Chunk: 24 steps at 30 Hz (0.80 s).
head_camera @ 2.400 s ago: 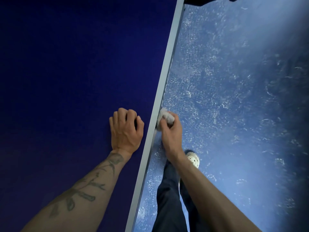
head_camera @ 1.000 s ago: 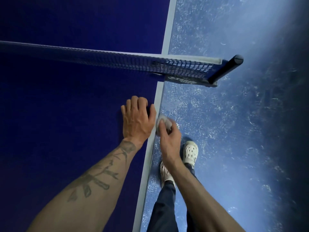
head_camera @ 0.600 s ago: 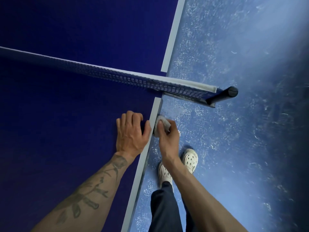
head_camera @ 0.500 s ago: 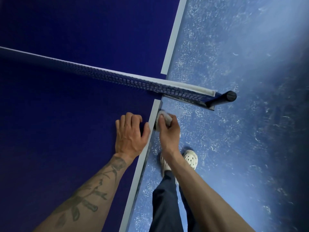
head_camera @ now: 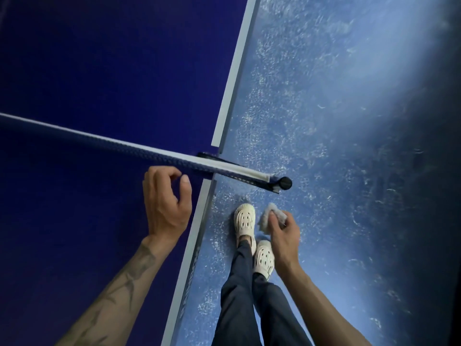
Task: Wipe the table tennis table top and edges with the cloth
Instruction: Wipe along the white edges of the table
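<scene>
The table [head_camera: 74,71] is cut off at the left and top, and the blurred net [head_camera: 99,142] crosses it. Beside the net, near the table's white edge [head_camera: 197,221], the left hand [head_camera: 166,203] is loosely curled and holds nothing; its fingertips are hidden. Off the table, the right hand [head_camera: 284,236] pinches the crumpled cloth [head_camera: 272,217] above open floor [head_camera: 349,171].

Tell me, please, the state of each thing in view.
Left hand: fingers loosely curled, holding nothing, over the table top.
Right hand: grips the cloth, away from the table edge.
Cloth: bunched, touching no part of the table.
Net: stretched across the table to its post.
</scene>
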Available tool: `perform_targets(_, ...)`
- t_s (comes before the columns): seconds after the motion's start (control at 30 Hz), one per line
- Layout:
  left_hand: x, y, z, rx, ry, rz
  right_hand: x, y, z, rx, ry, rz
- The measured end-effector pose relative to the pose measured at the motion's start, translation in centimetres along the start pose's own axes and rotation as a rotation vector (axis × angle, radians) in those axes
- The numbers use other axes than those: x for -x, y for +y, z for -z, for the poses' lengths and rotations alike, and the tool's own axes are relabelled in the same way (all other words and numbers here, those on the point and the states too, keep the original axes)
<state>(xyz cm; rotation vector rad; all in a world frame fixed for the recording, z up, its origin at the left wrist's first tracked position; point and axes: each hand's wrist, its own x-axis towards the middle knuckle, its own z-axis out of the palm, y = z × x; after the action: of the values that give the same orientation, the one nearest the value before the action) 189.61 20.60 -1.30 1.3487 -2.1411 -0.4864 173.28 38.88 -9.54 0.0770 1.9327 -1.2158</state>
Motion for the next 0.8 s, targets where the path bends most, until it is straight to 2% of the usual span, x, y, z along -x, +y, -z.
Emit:
perform_targets(0.13,-7.2,3.6,-0.6,0.021,0.038,-0.122,-2.5,-4.4,2.3,-0.056,0.083,0.059)
perform_targets(0.23,-11.8,5.7,-2.3,-0.021,-0.038,-0.148,-4.2,-8.3,2.6,-0.074,0.093,0.14)
perform_targets(0.37,-16.4,6.2,-5.4,-0.126,-0.207,-0.123,-6.4,-12.9,0.7,-0.064,0.024,0.229)
perform_targets(0.53,-18.8,3.5,-9.5,-0.254,-0.369,0.0,-10.2,-15.0,-2.6,0.024,-0.123,0.204)
perform_targets(0.8,-22.1,1.0,-14.2,-0.326,-0.284,-0.057,-14.3,-14.8,-10.4,0.044,-0.316,0.109)
